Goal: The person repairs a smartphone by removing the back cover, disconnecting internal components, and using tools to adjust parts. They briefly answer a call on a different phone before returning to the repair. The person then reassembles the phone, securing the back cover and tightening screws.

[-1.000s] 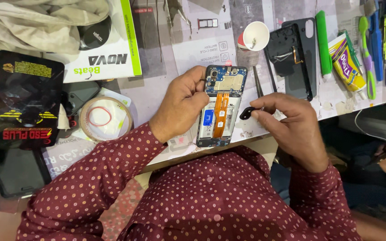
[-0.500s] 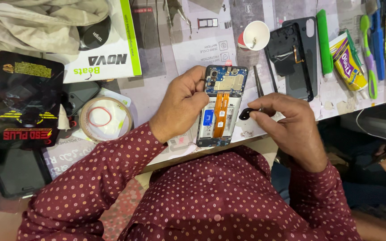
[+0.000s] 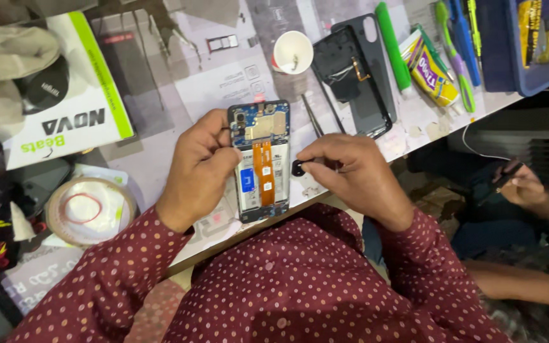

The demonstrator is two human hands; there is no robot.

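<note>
An opened phone [image 3: 260,160] lies back-up on the paper-covered bench, showing a blue circuit board, an orange flex cable and the battery. My left hand [image 3: 199,166] grips its left edge, thumb on the upper side. My right hand [image 3: 351,173] is just right of the phone, fingertips pinched on a small black part [image 3: 298,168] near the phone's right edge.
A black phone back cover [image 3: 354,79], a white cup [image 3: 292,52], tweezers [image 3: 312,117], a green pen [image 3: 393,46], a glue tube [image 3: 434,77] and a blue tray [image 3: 528,44] lie beyond. A tape roll [image 3: 89,209] and white box [image 3: 65,127] sit left. Another person's hand [image 3: 525,187] is at right.
The view has swung, so everything sits lower and more central in the frame. My right hand keeps its pinch on the small black part beside the phone; the left hand has not shifted.
</note>
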